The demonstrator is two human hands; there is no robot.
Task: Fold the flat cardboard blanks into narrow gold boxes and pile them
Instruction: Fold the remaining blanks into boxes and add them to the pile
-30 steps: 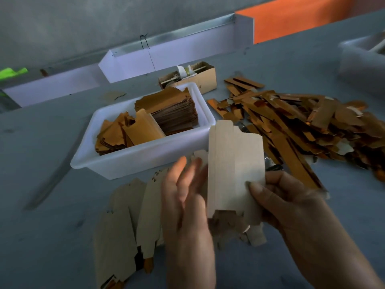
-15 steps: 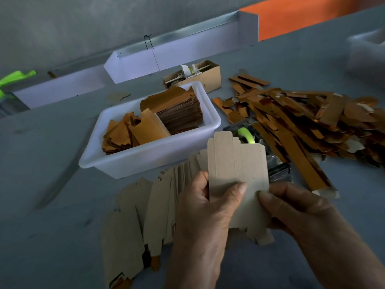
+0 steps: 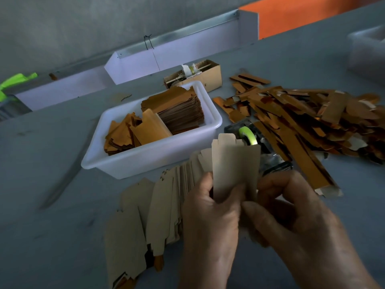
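- Cardboard blank [image 3: 235, 163]: held upright, plain side to the camera, pinched at its lower end between both hands.
- Left hand [image 3: 210, 217]: thumb curled over the blank's lower front face.
- Right hand [image 3: 291, 215]: fingers curled around the blank's right edge, thumb pressing beside the left thumb.
- Fanned flat blanks [image 3: 145, 215]: on the grey table [image 3: 52, 236], left of the left-hand fingers.
- White tub [image 3: 145, 157]: beyond the fingertips, holding stacked gold blanks [image 3: 179, 109].
- Folded gold boxes [image 3: 302, 119]: piled beyond the right-hand fingers.

Left hand [image 3: 210, 213] and right hand [image 3: 291, 207] raised together — each grip pinching, fingers curled.
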